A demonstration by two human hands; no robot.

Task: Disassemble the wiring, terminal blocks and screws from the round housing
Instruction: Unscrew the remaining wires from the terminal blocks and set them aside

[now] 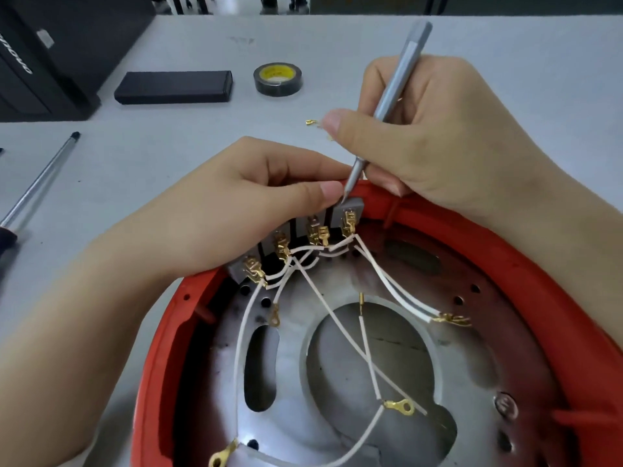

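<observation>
While the round housing (556,298), a red-rimmed shell with a pierced metal plate inside, lies flat at the near edge of the grey worktop (168,136), it looks heavy and stiff enough to stay put under light prying. At its far rim a row of small grey terminal blocks (347,210) carries brass spade connectors (315,230), from which thin white wires (337,318) loop slackly over the plate to loose ring lugs (401,406). The left hand (236,210) has its grip closed on the blocks, thumb and fingers pinching them from behind. The right hand (438,136) holds a slim grey precision screwdriver (392,96) like a pen, its tip touching the top of the rightmost block. The wires seem soft and easily kinked, the brass tabs thin and bendable, so pulling is better done at the connector bodies than at the insulation. Room is tight near the rim, where both hands crowd together. Further left and far there is more open surface, shared with a long screwdriver (37,187), a black box (173,86) and a roll of black tape (278,79).
</observation>
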